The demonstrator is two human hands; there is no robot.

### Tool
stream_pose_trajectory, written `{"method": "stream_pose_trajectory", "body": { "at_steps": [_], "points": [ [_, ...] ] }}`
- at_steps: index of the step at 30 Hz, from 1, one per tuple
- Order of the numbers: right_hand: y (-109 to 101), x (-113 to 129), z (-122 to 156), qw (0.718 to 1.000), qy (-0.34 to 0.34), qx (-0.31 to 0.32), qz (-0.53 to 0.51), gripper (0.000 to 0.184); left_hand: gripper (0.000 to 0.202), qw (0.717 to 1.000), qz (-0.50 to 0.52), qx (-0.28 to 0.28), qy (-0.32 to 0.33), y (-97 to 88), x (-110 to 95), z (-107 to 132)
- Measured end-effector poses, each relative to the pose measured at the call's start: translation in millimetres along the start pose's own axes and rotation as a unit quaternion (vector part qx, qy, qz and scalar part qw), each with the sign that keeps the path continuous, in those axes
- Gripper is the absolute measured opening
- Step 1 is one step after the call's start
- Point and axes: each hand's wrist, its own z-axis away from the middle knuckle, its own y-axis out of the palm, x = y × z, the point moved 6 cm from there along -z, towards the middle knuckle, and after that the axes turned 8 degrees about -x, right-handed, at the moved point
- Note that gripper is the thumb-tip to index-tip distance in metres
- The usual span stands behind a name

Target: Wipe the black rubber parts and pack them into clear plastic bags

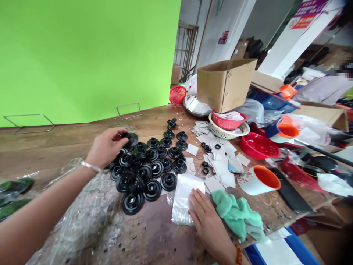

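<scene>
My left hand (106,147) is closed, fingers and thumb pinching the hub of a black ridged disc (132,138) at the left rim of a pile. Many similar black ridged discs (152,189) with raised centres lie in the middle of the table, some overlapping. To their right, my right hand (205,217) lies flat with its fingers stretched over a stack of clear plastic bags with white in it (182,191). Beside that hand is a crumpled green cloth (238,213). Clear plastic wrap (91,209) spreads under my left forearm.
White cards (220,165) and a few small black rings (205,170) lie to the right of the discs. Farther right are an orange-lined cup (256,180), a dark flat slab (292,193) and a red basket (259,145). A cardboard box (226,86) stands behind; a green panel (82,59) closes the back left.
</scene>
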Motion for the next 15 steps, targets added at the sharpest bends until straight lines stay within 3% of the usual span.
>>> {"method": "stream_pose_trajectory", "body": {
  "at_steps": [2,5,8,12,15],
  "points": [
    [-4.2,0.7,-3.6,1.000,0.003,0.000,-0.014,0.041,0.032,0.998,0.002,0.016,0.066,2.4,-23.2,32.6],
    [-13.8,-5.2,-16.2,0.999,0.045,-0.027,0.011,0.039,0.030,0.992,-0.024,0.022,0.118,13.6,-33.0,68.2],
    [-17.6,-12.8,-29.9,0.993,0.091,-0.009,0.074,0.026,0.035,0.994,-0.022,0.002,0.108,18.2,-31.5,88.1],
    [-14.7,-12.6,-37.6,0.989,0.090,0.038,0.107,0.013,0.036,0.993,0.056,-0.074,0.073,1.9,-47.0,125.5],
    [-15.4,-10.1,-37.1,0.992,0.081,0.016,0.096,0.013,0.027,0.988,0.137,-0.045,0.050,2.3,-65.1,170.2]
  ]
}}
